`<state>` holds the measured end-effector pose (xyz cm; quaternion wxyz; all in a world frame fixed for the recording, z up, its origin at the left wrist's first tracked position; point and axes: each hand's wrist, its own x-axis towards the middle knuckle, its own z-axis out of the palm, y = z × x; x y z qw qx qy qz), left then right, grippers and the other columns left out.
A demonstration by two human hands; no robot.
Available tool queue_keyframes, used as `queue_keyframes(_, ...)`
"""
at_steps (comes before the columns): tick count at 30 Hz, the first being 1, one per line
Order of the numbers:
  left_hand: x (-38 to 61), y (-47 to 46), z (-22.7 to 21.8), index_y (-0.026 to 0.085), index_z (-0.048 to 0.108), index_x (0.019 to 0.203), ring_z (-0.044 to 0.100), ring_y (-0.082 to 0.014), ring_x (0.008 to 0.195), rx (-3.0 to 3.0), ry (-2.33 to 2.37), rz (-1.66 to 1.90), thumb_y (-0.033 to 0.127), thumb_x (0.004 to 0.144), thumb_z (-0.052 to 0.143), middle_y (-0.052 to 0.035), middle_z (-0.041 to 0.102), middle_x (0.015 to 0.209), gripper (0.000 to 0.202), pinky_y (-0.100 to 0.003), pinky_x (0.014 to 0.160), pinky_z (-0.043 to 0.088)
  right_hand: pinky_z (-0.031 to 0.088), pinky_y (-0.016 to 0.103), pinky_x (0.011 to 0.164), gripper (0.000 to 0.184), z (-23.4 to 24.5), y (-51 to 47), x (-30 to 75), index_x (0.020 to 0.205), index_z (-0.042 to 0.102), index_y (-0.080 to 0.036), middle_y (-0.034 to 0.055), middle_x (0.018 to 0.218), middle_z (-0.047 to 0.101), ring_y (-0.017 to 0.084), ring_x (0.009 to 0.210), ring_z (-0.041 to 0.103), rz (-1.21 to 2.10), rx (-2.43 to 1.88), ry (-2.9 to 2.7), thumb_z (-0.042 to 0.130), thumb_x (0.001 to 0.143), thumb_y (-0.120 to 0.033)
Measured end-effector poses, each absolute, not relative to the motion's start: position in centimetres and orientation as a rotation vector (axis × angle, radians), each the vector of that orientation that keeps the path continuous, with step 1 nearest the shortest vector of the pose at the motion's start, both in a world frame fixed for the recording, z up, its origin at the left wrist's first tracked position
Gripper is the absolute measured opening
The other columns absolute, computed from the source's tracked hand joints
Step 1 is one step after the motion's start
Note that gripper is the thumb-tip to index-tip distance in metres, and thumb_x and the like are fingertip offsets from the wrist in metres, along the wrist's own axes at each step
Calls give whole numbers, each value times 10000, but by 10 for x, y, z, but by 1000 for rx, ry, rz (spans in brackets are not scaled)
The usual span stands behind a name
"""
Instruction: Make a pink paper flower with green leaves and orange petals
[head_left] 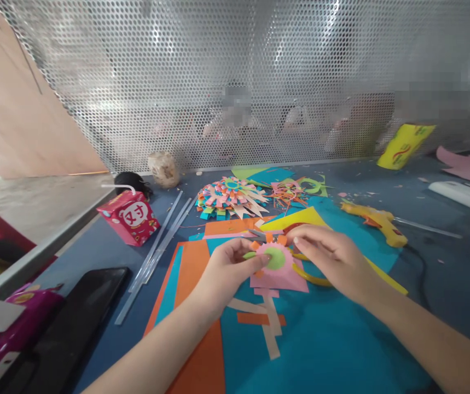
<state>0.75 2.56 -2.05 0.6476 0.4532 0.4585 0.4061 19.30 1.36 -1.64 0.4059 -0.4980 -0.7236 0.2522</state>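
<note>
My left hand (227, 268) pinches the left edge of a pink paper flower (278, 272) with a green round centre (274, 258) and small orange bits round it. My right hand (331, 253) rests its fingertips on the flower's top right edge, fingers curled onto it. The flower lies over blue and orange paper sheets (300, 339). Yellow-handled scissors (311, 276) lie partly under my right hand.
A finished multicoloured paper flower (231, 198) lies behind, with paper scraps (290, 191). A yellow glue gun (376, 221) lies right, glue sticks (156, 249) and a red drink carton (128, 216) left. A black tablet (79, 312) sits at the near left. A perforated metal screen (235, 82) stands behind.
</note>
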Motion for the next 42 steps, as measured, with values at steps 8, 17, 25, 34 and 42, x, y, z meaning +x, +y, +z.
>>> queue_keyframes(8,9,24,-23,140,557,691,548,-88,598,1108,1020,904,316,549,787,12,597,677,322,-213,574,408,495,333,678,147,-14,15,188,811,642,-261,31,896,683,207,821,612,693,-1295,-1751,545,820,-372)
queue_keyframes(17,8,25,-26,141,523,688,500,-64,547,1136,1038,895,314,562,767,39,544,627,324,-192,522,373,514,318,715,158,-19,17,188,790,647,-233,31,883,684,195,828,630,750,-1308,-1668,566,785,-369)
queue_keyframes(25,9,24,-24,132,520,706,478,-53,548,1151,1059,878,297,590,742,41,532,624,300,-176,513,364,535,305,690,137,-19,19,191,780,650,-233,30,866,688,189,787,640,770,-1300,-1663,596,761,-357)
queue_keyframes(34,10,25,-28,141,513,705,470,-59,533,1166,1070,878,307,577,742,45,525,606,311,-185,499,365,540,290,667,113,-20,20,189,750,648,-235,21,816,689,175,735,645,752,-1301,-1656,603,755,-338)
queue_keyframes(42,10,26,-27,139,510,689,489,-62,554,1178,1047,874,317,597,723,38,540,623,292,-191,531,364,545,287,632,194,-18,19,192,845,665,-253,16,818,687,178,737,645,914,-1250,-1615,530,802,-385)
